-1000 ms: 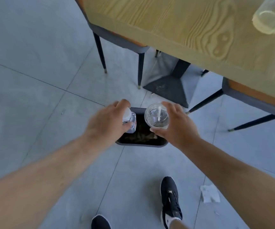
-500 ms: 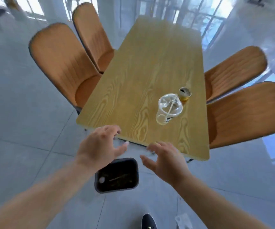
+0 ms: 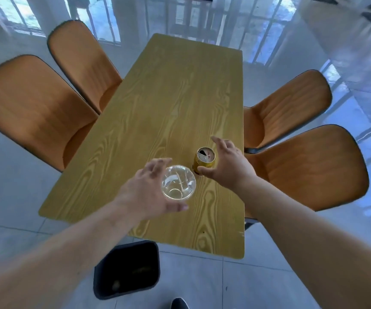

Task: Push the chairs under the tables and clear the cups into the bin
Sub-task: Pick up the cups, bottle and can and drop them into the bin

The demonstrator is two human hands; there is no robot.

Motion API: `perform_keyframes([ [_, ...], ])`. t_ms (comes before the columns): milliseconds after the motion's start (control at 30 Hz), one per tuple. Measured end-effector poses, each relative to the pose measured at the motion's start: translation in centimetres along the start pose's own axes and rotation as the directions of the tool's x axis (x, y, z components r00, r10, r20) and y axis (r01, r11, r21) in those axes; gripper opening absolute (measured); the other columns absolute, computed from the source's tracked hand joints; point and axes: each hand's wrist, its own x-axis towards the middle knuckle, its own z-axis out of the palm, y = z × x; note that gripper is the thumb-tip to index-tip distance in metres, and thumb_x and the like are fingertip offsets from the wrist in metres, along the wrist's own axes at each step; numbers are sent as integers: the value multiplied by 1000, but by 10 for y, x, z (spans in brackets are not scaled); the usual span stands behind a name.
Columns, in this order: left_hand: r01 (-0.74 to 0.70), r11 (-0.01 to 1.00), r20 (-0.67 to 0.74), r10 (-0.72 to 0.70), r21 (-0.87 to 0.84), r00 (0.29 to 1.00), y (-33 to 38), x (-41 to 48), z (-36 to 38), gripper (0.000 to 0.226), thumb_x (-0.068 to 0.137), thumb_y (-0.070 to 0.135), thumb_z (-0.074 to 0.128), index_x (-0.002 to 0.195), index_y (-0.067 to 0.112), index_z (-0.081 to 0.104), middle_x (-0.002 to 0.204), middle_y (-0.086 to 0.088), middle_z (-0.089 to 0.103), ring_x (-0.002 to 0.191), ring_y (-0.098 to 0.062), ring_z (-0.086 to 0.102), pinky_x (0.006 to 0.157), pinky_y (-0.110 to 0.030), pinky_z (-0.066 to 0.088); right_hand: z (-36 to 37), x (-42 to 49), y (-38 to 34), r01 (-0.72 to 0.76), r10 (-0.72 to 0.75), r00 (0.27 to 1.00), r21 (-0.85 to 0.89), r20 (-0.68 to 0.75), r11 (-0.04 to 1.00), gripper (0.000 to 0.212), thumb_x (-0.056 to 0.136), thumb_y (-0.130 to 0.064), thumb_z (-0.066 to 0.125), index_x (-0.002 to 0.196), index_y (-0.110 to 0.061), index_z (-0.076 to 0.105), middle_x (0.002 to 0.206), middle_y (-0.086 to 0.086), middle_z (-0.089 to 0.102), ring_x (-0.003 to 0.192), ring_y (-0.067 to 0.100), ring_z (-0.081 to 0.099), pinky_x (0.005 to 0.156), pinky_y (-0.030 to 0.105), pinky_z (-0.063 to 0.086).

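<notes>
A clear plastic cup (image 3: 178,185) stands on the wooden table (image 3: 157,112) near its front end. My left hand (image 3: 148,192) curves around the cup's left side, fingers spread, not closed on it. A gold can (image 3: 204,160) with an opened top stands just right of the cup. My right hand (image 3: 226,166) is cupped around the can's right side, thumb touching its base, fingers still apart. A black bin (image 3: 127,268) sits on the floor below the table's front edge, between my arms.
Orange chairs are tucked at the table: two on the left (image 3: 30,110) (image 3: 84,63) and two on the right (image 3: 291,103) (image 3: 309,166). Grey tiled floor surrounds the table. My shoe tip (image 3: 180,303) shows at the bottom edge.
Both hands dropped their cups into the bin, then rose over the table. They now reach around the clear cup and the gold can.
</notes>
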Motion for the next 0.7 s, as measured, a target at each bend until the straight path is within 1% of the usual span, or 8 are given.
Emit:
perform_keyframes([
  [100, 11, 1000, -35, -12, -17, 999, -1, 16, 22, 131, 50, 93, 69, 153, 40, 9, 160, 9, 30, 135, -25, 45, 97, -47, 49, 24, 24, 14, 5, -4, 996, -16, 92, 1000, 112, 79, -61, 81, 162, -34, 11, 161, 6, 35, 137, 37, 46, 105, 50, 47],
  [167, 4, 1000, -69, -4, -12, 998, -1, 22, 31, 124, 55, 88, 73, 152, 38, 13, 156, 7, 37, 130, -24, 50, 94, -42, 49, 35, 31, 17, 18, -17, 992, -7, 125, 1000, 109, 82, -56, 81, 163, -32, 11, 162, 5, 35, 134, 34, 52, 103, 48, 50],
  [267, -7, 1000, -114, 5, -15, 993, 0, 28, 35, 116, 61, 78, 79, 150, 34, 20, 148, 6, 46, 118, -21, 57, 85, -32, 44, 43, 35, 19, 26, -26, 996, 3, 81, 1000, 94, 88, -43, 78, 161, -28, 21, 156, 4, 43, 123, 29, 62, 91, 41, 55],
  [400, 11, 1000, -152, -14, -20, 988, -6, 18, 18, 113, 62, 76, 80, 150, 34, 21, 144, 5, 48, 103, -15, 53, 78, -31, 44, 38, 25, 7, 38, -39, 998, 8, 49, 999, 88, 88, -37, 79, 158, -25, 27, 143, 4, 52, 107, 27, 66, 80, 38, 55],
  [467, 24, 999, -177, -28, -21, 984, -16, 2, 0, 113, 62, 76, 80, 149, 34, 22, 144, 4, 48, 104, -15, 55, 76, -31, 45, 30, 12, -6, 51, -51, 998, 8, 33, 999, 88, 86, -38, 79, 157, -26, 28, 138, 4, 54, 103, 25, 66, 78, 38, 55],
  [533, 53, 998, -192, -56, -22, 980, -31, -19, -21, 113, 62, 76, 80, 149, 34, 22, 145, 3, 47, 110, -21, 59, 77, -32, 46, 20, -5, -27, 63, -63, 998, 33, 16, 997, 88, 86, -40, 79, 156, -27, 28, 137, 3, 54, 103, 23, 65, 81, 41, 58],
  [633, 92, 996, -223, -90, 0, 971, -55, -60, -57, 115, 60, 78, 79, 150, 32, 24, 147, 1, 46, 116, -25, 59, 77, -33, 47, 5, -39, -68, 100, -100, 995, 71, 4, 993, 89, 85, -42, 79, 156, -28, 28, 136, 3, 53, 104, 23, 66, 83, 45, 59],
  [700, 103, 995, -273, -100, -4, 957, -65, -91, -79, 114, 58, 80, 78, 148, 34, 26, 147, 2, 47, 117, -24, 59, 76, -35, 45, -7, -63, -101, 138, -138, 990, 75, -14, 988, 88, 84, -44, 78, 155, -29, 28, 137, 2, 54, 104, 23, 67, 83, 45, 59],
])
